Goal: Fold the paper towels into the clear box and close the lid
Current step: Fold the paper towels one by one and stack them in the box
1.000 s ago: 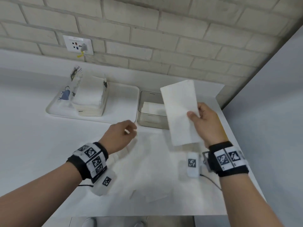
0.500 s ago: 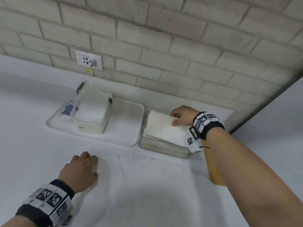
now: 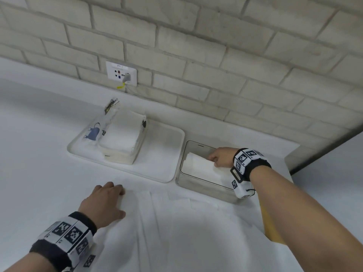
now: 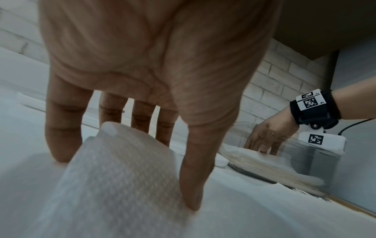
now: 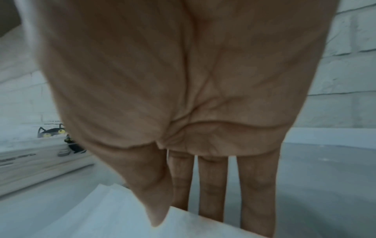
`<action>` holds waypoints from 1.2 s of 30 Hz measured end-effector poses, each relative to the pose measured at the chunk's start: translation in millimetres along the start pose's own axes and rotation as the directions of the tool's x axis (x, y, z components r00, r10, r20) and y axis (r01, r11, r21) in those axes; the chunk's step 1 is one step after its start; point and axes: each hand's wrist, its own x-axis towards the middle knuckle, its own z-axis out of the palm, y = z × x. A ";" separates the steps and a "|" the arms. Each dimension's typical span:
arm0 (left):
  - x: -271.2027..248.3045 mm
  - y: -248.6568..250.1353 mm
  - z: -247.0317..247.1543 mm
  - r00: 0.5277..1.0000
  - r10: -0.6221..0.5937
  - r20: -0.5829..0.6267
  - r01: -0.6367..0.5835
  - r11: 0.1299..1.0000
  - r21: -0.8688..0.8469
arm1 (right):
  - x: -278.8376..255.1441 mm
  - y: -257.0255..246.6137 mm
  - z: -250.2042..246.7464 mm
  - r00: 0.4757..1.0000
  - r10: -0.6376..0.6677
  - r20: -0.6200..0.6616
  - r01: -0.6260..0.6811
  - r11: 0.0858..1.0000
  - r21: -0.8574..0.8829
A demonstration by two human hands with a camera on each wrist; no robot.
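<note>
Right hand (image 3: 221, 159) pinches folded towel (image 3: 198, 167) by its right end, long axis along clear box (image 3: 204, 190) it lies in; left hand (image 3: 102, 205), fingers spread, presses loose sheet (image 3: 186, 232) just in front.

- Wall socket plate (image 3: 121, 74), far left: a line of small print along its top edge, too blurred to read.
- Paper towel pack (image 3: 119, 136): dark lettered strip on its far flap, unreadable.
- Left wristband (image 3: 67, 233) and right wristband (image 3: 246, 157): black-and-white square code markers.
</note>
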 end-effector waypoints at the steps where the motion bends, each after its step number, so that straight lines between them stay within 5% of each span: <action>1: 1.2 -0.5 0.3 1.000 0.001 -0.008 -0.001 1.000 -0.004 | 1.9 -1.8 0.2 1.000 -0.014 0.019 0.014 1.000 -0.003; 10: 6.3 -3.4 -2.9 0.996 0.003 -0.084 -0.005 1.000 -0.027 | -33.1 -12.5 -21.5 0.999 0.034 0.030 -0.035 0.999 0.038; 14: 6.4 -8.5 -11.2 0.991 -0.029 -0.133 0.017 0.996 -0.088 | -83.5 -6.7 -35.1 0.985 0.017 -0.170 0.029 0.963 0.269; 18: -2.2 -10.9 -17.9 0.972 0.041 -0.232 -0.057 0.997 -0.061 | -144.4 -47.4 -8.4 0.885 -0.015 -0.465 0.265 0.838 0.477; 21: -11.3 -8.1 -26.8 0.941 0.141 -0.309 -0.162 0.986 -0.044 | -153.0 -90.8 38.0 0.864 -0.036 -0.503 0.349 0.761 0.546; 29: -37.5 9.9 -54.8 0.848 0.294 -0.441 -0.457 0.827 -0.328 | -102.3 -106.3 156.1 0.957 0.229 -0.177 -0.153 0.919 0.363; 36: -45.1 12.8 -63.1 0.778 0.313 -0.545 -0.558 0.742 -0.371 | -86.7 -100.4 159.7 0.929 0.269 -0.255 -0.124 0.875 0.469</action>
